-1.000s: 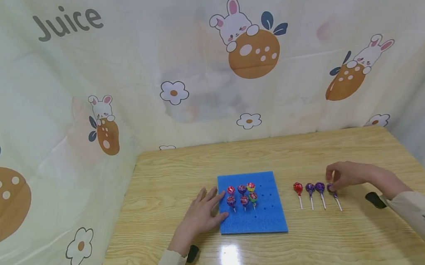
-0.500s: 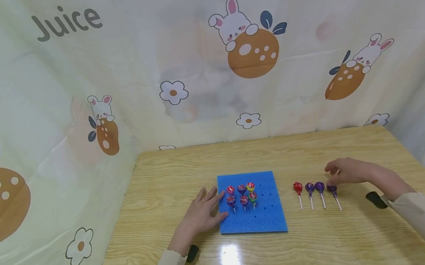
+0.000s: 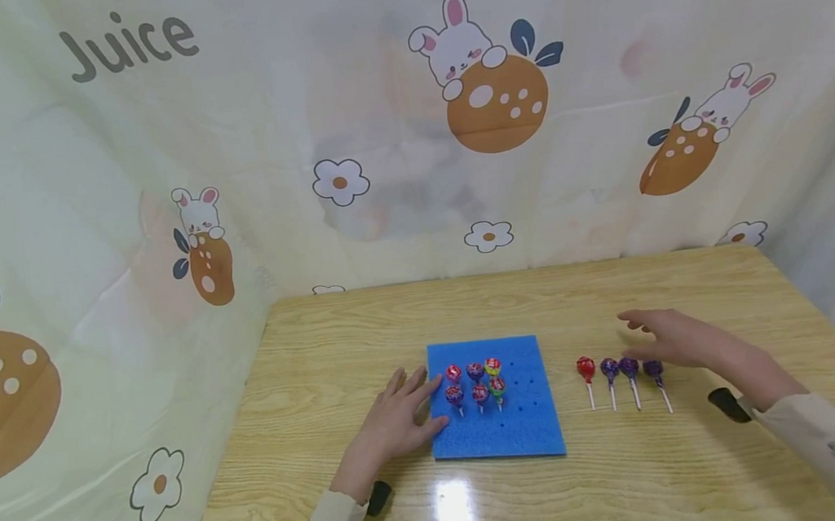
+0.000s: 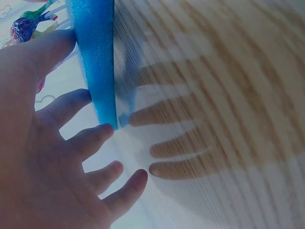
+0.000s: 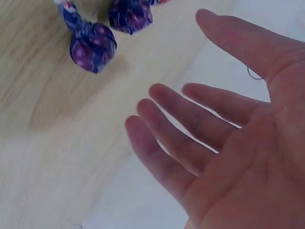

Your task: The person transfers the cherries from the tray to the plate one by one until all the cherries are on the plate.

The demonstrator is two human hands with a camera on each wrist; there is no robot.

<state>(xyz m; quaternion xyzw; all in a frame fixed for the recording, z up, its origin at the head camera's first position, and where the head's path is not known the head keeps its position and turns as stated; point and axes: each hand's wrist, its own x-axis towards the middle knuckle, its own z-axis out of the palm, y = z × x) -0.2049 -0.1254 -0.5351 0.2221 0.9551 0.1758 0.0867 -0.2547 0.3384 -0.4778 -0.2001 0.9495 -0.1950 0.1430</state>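
My left hand (image 3: 389, 425) rests at the left edge of a blue foam board (image 3: 476, 444), its straight fingers spread. In the left wrist view, the thumb and fingertips touch the board's side (image 4: 95, 62). Several wrapped lollipops stand upright in the board, among them a green one (image 3: 497, 386). To the right lies a row: a red lollipop (image 3: 585, 368), then purple ones, the rightmost lollipop (image 3: 653, 369) slightly slanted. Over the row's right part hovers my right hand (image 3: 670, 337), holding nothing. The right wrist view shows its fingers loosely extended, apart from the purple lollipop (image 5: 93, 47).
Small holes (image 3: 521, 408) dot the right and lower parts of the board. The wooden table (image 3: 335, 332) reaches back to a printed curtain (image 3: 400, 229), which also hangs at the left and right sides.
My right hand has let go of the rightmost purple lollipop, lifted off, and shifted left over the row. The left hand stays in place on the board.
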